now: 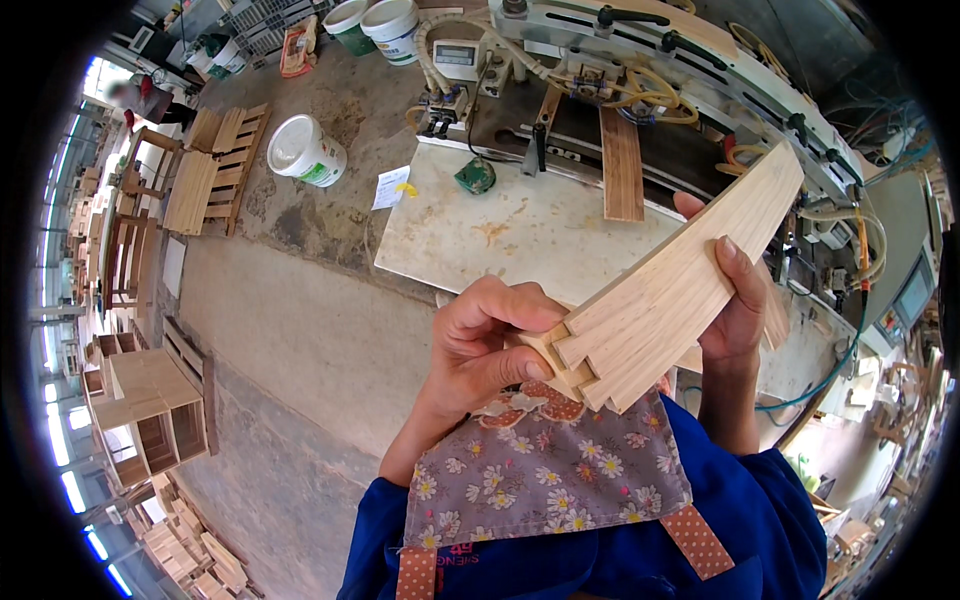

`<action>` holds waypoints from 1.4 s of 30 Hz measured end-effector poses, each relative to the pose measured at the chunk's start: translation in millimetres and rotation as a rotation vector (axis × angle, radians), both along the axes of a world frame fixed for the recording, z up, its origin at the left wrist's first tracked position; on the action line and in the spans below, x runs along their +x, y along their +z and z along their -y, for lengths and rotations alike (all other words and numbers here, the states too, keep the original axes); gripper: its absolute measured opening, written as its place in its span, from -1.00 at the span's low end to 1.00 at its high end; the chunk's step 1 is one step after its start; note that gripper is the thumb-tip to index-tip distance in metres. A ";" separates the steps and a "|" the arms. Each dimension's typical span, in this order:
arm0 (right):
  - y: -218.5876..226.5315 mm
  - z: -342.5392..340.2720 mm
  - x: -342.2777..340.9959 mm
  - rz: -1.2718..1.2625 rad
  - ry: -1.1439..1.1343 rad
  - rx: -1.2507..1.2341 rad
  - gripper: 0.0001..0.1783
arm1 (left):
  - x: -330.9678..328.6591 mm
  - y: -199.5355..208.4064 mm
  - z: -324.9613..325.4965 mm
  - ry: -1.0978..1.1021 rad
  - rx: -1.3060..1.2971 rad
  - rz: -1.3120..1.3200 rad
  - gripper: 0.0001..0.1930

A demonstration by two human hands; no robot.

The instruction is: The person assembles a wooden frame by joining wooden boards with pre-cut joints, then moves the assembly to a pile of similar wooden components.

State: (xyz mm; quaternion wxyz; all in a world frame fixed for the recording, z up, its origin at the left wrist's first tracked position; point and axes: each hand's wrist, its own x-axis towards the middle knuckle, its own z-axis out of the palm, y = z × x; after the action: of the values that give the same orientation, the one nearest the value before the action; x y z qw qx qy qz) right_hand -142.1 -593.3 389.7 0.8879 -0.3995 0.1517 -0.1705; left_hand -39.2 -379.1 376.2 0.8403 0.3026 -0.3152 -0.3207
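Observation:
A pale wooden board (672,290) with a notched, finger-like near end is held tilted in front of me. My right hand (738,310) grips its right edge, the thumb on the upper face and other fingers behind. At the notched end, my left hand (478,345) pinches a small pale wood block (562,365) between thumb and fingers. The block sits against the notches, with small gaps showing; how deep they interlock I cannot tell. Both pieces are above my flowered apron (550,465).
Beyond my hands stands a machine with a stained white table (480,225), hoses and a control box (457,58). A brown plank (622,165) lies on the machine bed. Left are a white bucket (305,150), slatted wood panels (215,170) and a wooden cabinet (155,405). Another person (150,100) is far left.

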 end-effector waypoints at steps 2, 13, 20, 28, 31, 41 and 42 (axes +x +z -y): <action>-0.4 -0.3 0.2 -0.004 -0.012 -0.015 -0.40 | 0.2 -0.9 -0.2 -0.005 0.003 -0.005 -0.71; -0.9 0.4 0.1 0.008 -0.024 -0.024 -0.43 | 0.3 -1.8 1.2 -0.007 -0.008 -0.011 -0.73; -0.1 0.9 -0.7 0.004 -0.011 -0.020 -0.42 | -0.5 -3.9 -2.9 0.020 0.069 -0.004 -0.66; 2.6 -1.3 0.1 0.008 -0.023 -0.041 -0.42 | -1.7 -2.5 -1.0 -0.005 0.007 -0.022 -0.69; 1.9 -0.8 -0.4 0.011 -0.016 -0.030 -0.42 | -1.8 -2.8 0.2 -0.004 -0.009 -0.027 -0.70; 8.2 0.1 1.6 -0.005 -0.026 -0.061 -0.42 | 0.3 -3.2 0.9 0.014 0.060 0.013 -0.67; 9.3 0.1 1.9 -0.010 -0.027 -0.051 -0.42 | -0.2 -4.7 2.1 0.016 0.036 0.000 -0.66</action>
State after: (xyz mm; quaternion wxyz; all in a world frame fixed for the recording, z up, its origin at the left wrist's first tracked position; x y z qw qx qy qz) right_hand -140.1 -593.4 399.0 0.8742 -0.4207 0.1574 -0.1844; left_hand -39.3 -381.2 371.5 0.8374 0.3202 -0.3068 -0.3196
